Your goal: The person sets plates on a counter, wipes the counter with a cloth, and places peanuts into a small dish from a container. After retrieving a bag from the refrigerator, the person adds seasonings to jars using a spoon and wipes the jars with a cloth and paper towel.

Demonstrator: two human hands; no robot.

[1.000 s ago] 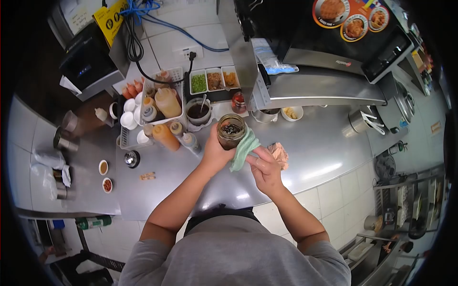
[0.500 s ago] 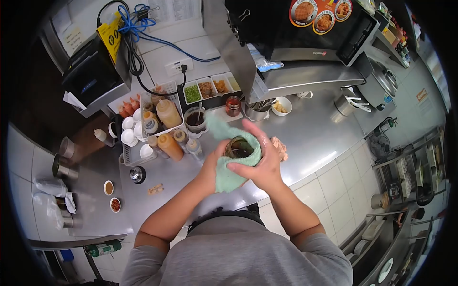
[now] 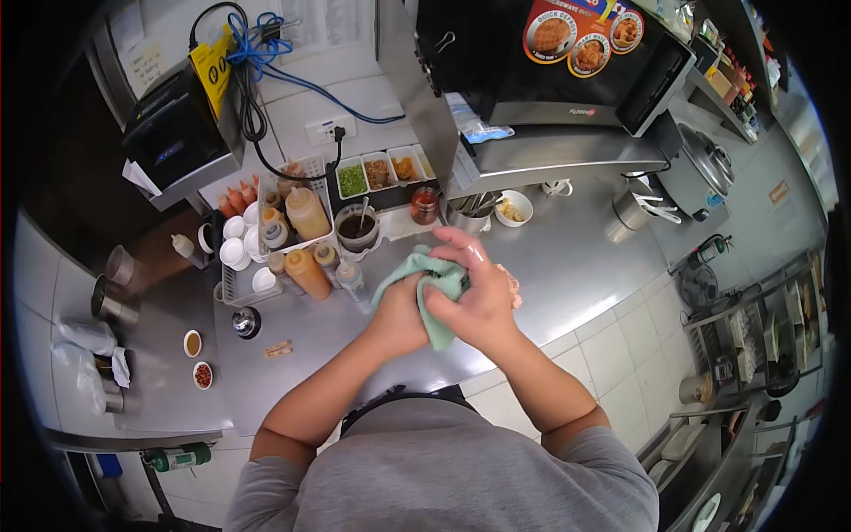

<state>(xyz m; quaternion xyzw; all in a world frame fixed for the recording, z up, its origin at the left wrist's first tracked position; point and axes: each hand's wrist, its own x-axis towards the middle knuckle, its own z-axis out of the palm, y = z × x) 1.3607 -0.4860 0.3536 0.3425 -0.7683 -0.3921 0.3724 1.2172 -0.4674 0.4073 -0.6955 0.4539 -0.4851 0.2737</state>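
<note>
A green cloth (image 3: pixel 445 330) is bunched between my two hands above the steel counter. My left hand (image 3: pixel 401 317) is closed round the cloth from the left. My right hand (image 3: pixel 474 297) presses the cloth from the right with its thumb, while its upper fingers curve over the top. A small dark patch shows among the folds; the glass jar seen there earlier is almost wholly hidden by cloth and fingers. Just beyond my right hand lies a crumpled pink thing (image 3: pixel 512 287), partly covered, whose kind I cannot make out.
Sauce bottles (image 3: pixel 308 273) and a white basket (image 3: pixel 241 291) stand left of my hands. Behind are a tub of dark sauce (image 3: pixel 356 229), a red jar (image 3: pixel 425 206), a white bowl (image 3: pixel 514 208) and topping trays (image 3: pixel 378 171). A microwave (image 3: pixel 567 80) sits on a raised shelf.
The jar's open mouth, facing up before, is now out of sight. My right hand has turned and moved over the cloth, and the cloth's loose upper end has come down.
</note>
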